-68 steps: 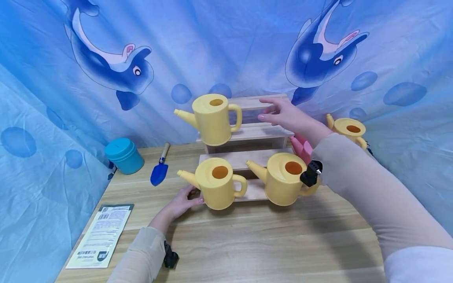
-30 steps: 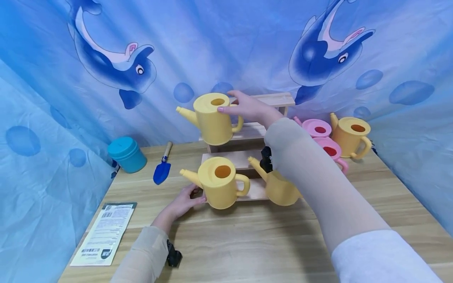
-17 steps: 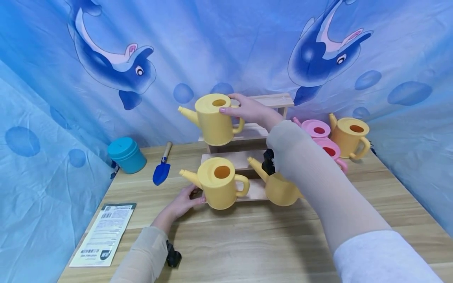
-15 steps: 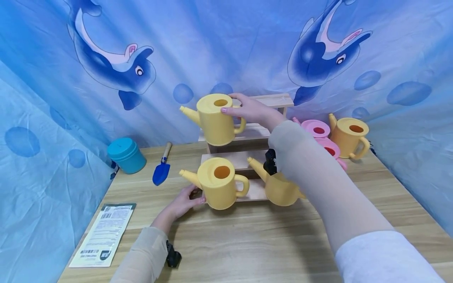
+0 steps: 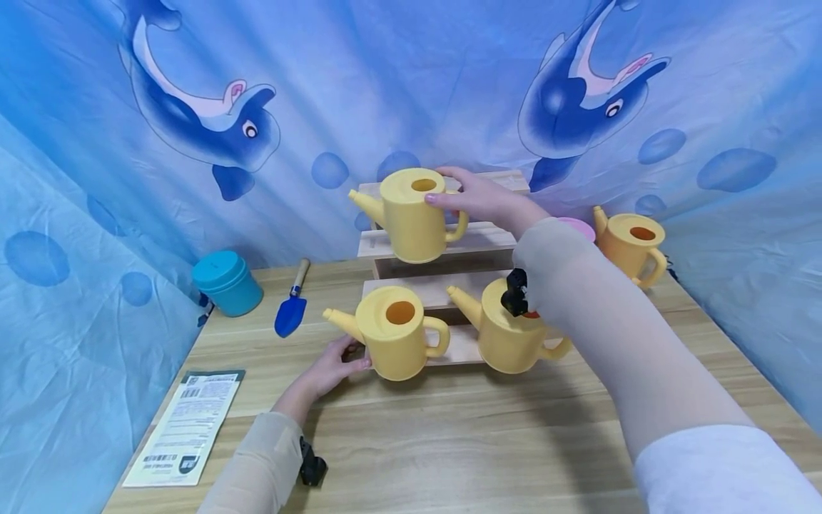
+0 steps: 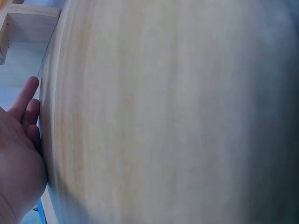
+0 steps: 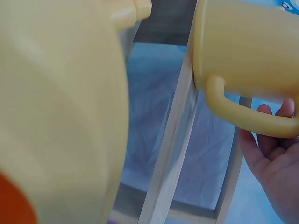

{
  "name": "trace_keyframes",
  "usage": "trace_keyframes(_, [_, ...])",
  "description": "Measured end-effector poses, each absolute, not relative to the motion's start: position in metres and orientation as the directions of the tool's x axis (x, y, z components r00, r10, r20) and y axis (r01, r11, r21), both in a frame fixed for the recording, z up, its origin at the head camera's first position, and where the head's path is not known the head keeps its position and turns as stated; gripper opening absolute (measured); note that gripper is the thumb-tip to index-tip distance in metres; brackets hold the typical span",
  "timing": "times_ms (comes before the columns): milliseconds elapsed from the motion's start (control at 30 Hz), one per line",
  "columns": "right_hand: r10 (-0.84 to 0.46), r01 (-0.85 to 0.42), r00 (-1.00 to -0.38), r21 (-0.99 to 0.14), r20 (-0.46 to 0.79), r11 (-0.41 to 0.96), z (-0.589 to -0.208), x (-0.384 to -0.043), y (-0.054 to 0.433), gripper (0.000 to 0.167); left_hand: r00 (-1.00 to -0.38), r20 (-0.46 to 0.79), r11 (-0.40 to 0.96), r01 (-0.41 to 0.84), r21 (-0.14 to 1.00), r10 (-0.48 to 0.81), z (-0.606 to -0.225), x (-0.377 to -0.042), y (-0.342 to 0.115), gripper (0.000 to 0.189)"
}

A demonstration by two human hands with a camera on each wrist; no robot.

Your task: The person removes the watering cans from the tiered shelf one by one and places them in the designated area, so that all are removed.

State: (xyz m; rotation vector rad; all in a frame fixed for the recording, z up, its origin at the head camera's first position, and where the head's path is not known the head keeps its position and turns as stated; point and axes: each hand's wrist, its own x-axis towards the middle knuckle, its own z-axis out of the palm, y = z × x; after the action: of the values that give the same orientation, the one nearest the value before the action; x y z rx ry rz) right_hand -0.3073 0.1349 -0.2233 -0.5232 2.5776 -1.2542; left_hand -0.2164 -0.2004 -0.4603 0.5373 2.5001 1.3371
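Up on the stepped wooden rack (image 5: 411, 284), my right hand (image 5: 478, 196) grips a yellow watering can (image 5: 414, 225); thumb at its top edge, fingers by the handle. In the right wrist view those fingers bend behind the handle (image 7: 250, 119). My left hand (image 5: 330, 368) rests on the table against the rack's lower left end. Its thumb lies close to the base of a second yellow watering can (image 5: 394, 339); in the left wrist view the fingers (image 6: 30, 93) lie loosely along the tabletop. A third watering can (image 5: 510, 332) stands at the lower right, partly behind my wrist camera.
Another yellow watering can (image 5: 629, 243) and a mostly hidden pink one (image 5: 578, 227) stand right of the rack. Leftward lie a blue trowel (image 5: 291, 310), a teal lidded tub (image 5: 226, 282) and a printed packet (image 5: 186, 428). A blue dolphin curtain (image 5: 411, 93) hangs behind.
My right hand came in from the right, took hold of the upper yellow watering can and has moved it rightward along the rack. My left hand has stayed in place.
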Motion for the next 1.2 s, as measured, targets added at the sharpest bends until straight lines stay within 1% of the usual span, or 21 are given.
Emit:
trace_keyframes(200, [-0.402,-0.198,-0.914,-0.81,-0.05,0.552,-0.222,-0.303,0.152,0.077,-0.9,-0.042,0.512,0.208,0.834,0.435,-0.463,-0.217,-0.201,0.059])
trace_keyframes(433, [-0.362,-0.152,-0.926,-0.775,-0.106,0.613,-0.22,-0.302,0.174,0.081,-0.898,-0.03,0.511,0.222,0.83,0.439,-0.463,-0.217,-0.201,0.056])
trace_keyframes(633, [-0.373,-0.18,-0.924,-0.763,-0.085,0.621,-0.222,-0.3,0.19,0.081,-0.905,-0.062,0.52,0.185,0.833,0.421,-0.462,-0.216,-0.201,0.059])
trace_keyframes(833, [-0.324,-0.151,-0.941,-0.738,-0.096,0.658,-0.222,-0.297,0.207,0.082,-0.903,-0.054,0.513,0.193,0.837,0.427,-0.462,-0.216,-0.201,0.059])
trace_keyframes(1000, [-0.3,-0.127,-0.948,-0.745,-0.102,0.655,-0.225,-0.296,0.222,0.084,-0.902,-0.058,0.517,0.191,0.834,0.427,-0.461,-0.216,-0.201,0.06])
trace_keyframes(1200, [-0.291,-0.102,-0.95,-0.768,-0.114,0.633,-0.223,-0.289,0.236,0.082,-0.903,-0.058,0.522,0.193,0.831,0.425,-0.461,-0.215,-0.201,0.06])
